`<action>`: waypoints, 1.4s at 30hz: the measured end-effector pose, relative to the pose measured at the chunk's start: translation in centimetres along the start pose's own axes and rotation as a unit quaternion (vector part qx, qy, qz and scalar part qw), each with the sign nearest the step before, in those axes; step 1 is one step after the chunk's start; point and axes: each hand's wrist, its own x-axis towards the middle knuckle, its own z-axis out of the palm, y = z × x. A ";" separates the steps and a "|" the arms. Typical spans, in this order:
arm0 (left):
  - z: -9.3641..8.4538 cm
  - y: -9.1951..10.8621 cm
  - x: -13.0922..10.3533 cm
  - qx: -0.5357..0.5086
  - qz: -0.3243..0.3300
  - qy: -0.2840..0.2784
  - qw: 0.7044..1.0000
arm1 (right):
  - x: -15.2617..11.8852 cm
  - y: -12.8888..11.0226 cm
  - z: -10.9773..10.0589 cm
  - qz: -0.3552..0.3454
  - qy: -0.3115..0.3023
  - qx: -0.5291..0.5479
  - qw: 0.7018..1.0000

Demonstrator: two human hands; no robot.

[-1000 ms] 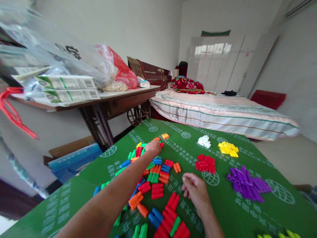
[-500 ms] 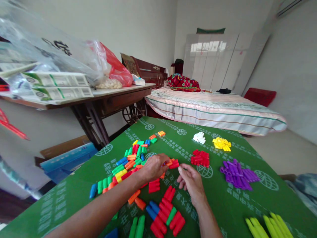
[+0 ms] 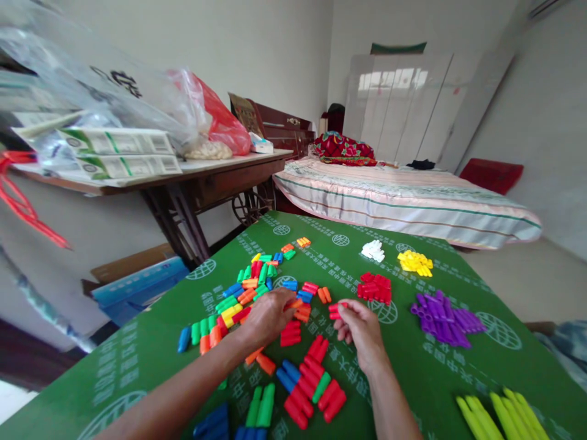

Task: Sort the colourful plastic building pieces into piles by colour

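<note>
Short red tubes (image 3: 334, 312) held side by side, near orange pair (image 3: 324, 295).

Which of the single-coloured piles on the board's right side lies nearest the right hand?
The red pile, just beyond the right hand; the white pile, yellow pile, purple pile and yellow-green pieces all lie farther from that hand.
</note>
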 end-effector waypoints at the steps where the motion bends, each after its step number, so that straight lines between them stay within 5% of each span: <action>1: -0.2 -0.5 0.3 0.009 -0.016 0.007 1.000 | 0.0 0.2 0.2 0.001 -0.012 -0.020 1.000; 12: 0.3 -0.9 2.9 0.039 -0.052 0.002 0.998 | -0.5 1.1 1.2 -0.027 -0.140 -0.135 0.981; 19: 0.6 -1.7 3.9 0.056 -0.079 0.025 0.995 | 0.1 1.2 0.5 -0.051 -0.012 -0.200 0.978; 34: -5.2 -8.6 -1.1 0.099 -0.201 0.092 0.970 | 0.6 3.1 -0.1 -0.012 -0.033 -0.224 0.974; 42: -5.6 -10.3 -2.1 0.114 -0.236 0.075 0.962 | 0.2 3.3 0.1 -0.038 -0.029 -0.258 0.965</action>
